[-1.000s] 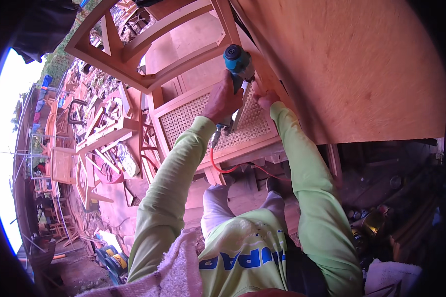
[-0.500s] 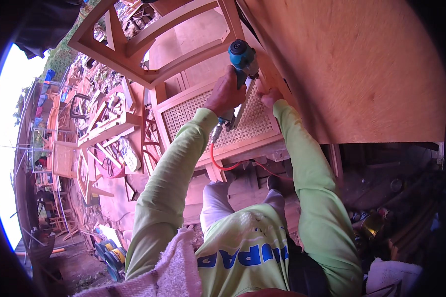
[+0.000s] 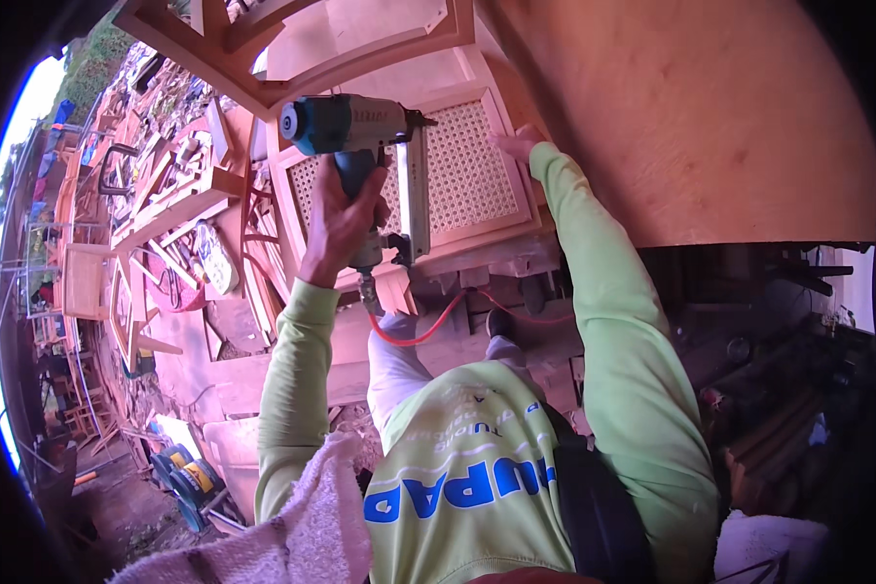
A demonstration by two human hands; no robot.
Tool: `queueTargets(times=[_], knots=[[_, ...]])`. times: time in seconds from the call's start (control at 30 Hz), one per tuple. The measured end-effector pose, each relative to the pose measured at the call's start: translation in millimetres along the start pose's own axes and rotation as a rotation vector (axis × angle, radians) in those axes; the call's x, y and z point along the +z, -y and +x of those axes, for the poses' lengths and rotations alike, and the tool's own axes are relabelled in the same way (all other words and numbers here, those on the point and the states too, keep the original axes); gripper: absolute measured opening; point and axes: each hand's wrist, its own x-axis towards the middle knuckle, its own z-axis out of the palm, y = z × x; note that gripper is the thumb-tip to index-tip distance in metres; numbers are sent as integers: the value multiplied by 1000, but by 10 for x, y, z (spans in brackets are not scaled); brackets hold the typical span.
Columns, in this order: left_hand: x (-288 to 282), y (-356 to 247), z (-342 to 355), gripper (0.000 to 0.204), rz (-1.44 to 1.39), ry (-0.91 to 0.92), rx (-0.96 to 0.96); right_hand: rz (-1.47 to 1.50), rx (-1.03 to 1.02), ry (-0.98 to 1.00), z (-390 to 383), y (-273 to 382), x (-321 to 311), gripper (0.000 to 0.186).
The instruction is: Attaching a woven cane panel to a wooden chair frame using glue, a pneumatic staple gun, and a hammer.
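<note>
My left hand is closed round the handle of a teal and grey pneumatic nail gun, its nose pointing right. A red air hose hangs from the handle's end and curves off to the right. Beneath the gun lies a wooden frame with a woven cane panel, partly covered by the tool and its magazine. At the frame's right rail, my right hand grips the wood, with the thumb side over the rail; some of its fingers are hidden.
A curved wooden chair frame stands beyond the cane panel. A large plywood sheet leans along the right. Wood offcuts are heaped on the left. Cans and timber lie in shadow at lower right.
My left hand has drawn the nail gun left and off the frame's right rail, turning it sideways. My right hand has shifted slightly along the rail. The view has moved a little.
</note>
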Motion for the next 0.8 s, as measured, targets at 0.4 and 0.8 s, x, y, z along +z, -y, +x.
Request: queueTargets(times=[0.4,0.8], knots=[[-244,242,-1213,37,-70,-148,-184,-298,-243,23,-1009,-65,-81,83],[-251,363,-1330,40,-103,-180,-248,895,227,-147,-1893,-740,193,29]])
